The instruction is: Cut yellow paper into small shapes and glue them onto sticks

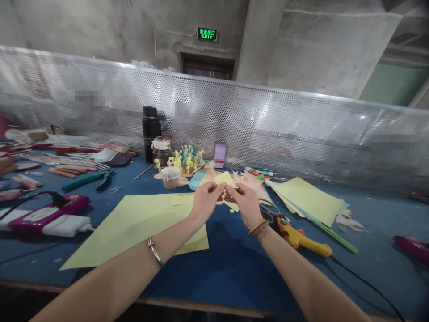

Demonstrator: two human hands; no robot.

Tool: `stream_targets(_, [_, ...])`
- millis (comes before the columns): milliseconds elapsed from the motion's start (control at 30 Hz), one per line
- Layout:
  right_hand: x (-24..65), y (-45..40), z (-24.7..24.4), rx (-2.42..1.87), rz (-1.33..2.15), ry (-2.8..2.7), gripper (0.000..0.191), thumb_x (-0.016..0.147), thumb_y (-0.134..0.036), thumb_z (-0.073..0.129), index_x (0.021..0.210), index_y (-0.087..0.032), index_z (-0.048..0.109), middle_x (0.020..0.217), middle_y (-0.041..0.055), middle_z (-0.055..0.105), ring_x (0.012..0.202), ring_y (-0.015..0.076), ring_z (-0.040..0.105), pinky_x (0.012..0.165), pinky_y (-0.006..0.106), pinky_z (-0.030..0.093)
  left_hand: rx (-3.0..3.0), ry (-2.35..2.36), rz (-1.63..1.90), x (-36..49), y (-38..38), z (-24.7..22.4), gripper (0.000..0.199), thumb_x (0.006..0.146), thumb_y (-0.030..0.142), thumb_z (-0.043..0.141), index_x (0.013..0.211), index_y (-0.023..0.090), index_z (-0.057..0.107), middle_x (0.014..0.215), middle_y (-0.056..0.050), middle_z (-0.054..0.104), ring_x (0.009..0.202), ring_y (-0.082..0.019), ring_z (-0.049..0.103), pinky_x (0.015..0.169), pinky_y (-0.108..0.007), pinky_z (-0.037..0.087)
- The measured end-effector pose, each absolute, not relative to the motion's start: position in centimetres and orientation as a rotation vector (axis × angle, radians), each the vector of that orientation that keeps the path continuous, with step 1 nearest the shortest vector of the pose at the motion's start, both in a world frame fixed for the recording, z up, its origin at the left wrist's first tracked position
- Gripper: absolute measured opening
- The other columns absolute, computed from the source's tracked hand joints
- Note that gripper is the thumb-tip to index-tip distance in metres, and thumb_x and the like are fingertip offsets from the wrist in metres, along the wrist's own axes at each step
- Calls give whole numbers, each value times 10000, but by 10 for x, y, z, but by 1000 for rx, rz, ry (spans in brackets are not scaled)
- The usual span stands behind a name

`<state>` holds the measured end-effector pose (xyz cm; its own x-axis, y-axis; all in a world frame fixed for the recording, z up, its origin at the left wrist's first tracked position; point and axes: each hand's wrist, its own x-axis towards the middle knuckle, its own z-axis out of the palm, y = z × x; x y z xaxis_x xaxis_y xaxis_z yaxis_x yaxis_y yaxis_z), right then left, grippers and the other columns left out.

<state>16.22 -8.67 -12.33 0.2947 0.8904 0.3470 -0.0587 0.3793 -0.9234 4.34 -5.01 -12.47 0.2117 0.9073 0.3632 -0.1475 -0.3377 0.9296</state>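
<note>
Both hands meet over the middle of the blue table. My left hand is closed in a pinch on a small piece of yellow paper. From the other side, my right hand pinches the same piece, thumbs close together. The fingertips hide part of its lower edge. Just below the hands lies a tiny yellow paper cutout. A large yellow sheet lies flat under and beside my left forearm, with a smaller yellow strip on it. A yellow glue gun rests beside my right wrist.
Green-handled pliers and a purple power strip lie left. Behind stand a black flask, a glass jar, a small tub and yellow and blue paper flowers. Stacked paper sheets lie right. A perforated metal screen bounds the back.
</note>
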Motion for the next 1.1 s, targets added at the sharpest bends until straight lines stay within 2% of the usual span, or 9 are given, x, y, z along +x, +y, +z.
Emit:
stream_targets(167, [163, -86, -124, -974, 800, -1033, 299, 617, -433, 751, 667, -153, 658, 570, -18, 618, 554, 126, 593, 618, 296, 555, 1596, 777, 1349, 42, -51, -124, 387, 751, 495, 594, 558, 176, 492, 539, 31, 492, 560, -138, 580, 556, -257, 517])
stream_targets(333, [164, -86, -124, -984, 797, -1022, 302, 628, -429, 748, 623, -149, 636, 555, -21, 601, 512, 106, 569, 573, 268, 540, 1599, 768, 1300, 40, -51, -123, 390, 761, 523, 574, 612, 166, 524, 588, 15, 531, 601, -148, 588, 570, -267, 517])
stream_targets(533, [168, -86, -124, -984, 791, -1007, 292, 633, -421, 744, 623, -145, 648, 561, -19, 599, 536, 108, 572, 583, 264, 545, 1645, 666, 1297, 43, -51, -123, 360, 701, 464, 663, 582, 156, 519, 578, 24, 512, 590, -122, 530, 602, -265, 516])
stream_targets(700, [168, -86, -124, -971, 781, -1012, 289, 643, -407, 743, 617, -138, 641, 548, -25, 587, 519, 91, 548, 573, 250, 544, 1483, 627, 1266, 44, -52, -124, 359, 685, 444, 689, 557, 147, 532, 550, 43, 497, 595, -105, 543, 680, -270, 532])
stream_targets(833, [168, -85, -124, -1002, 770, -1021, 302, 648, -424, 734, 618, -140, 635, 549, -24, 594, 496, 93, 555, 556, 251, 539, 1455, 657, 1257, 44, -53, -124, 347, 680, 440, 695, 568, 142, 557, 560, 37, 523, 608, -105, 557, 659, -250, 530])
stream_targets(1100, [170, -85, -125, -1099, 633, -1088, 326, 664, -453, 716, 623, -143, 624, 536, -25, 583, 491, 107, 571, 530, 250, 529, 1467, 696, 1273, 44, -53, -124, 366, 691, 432, 683, 541, 146, 511, 521, 52, 468, 564, -89, 532, 653, -250, 543])
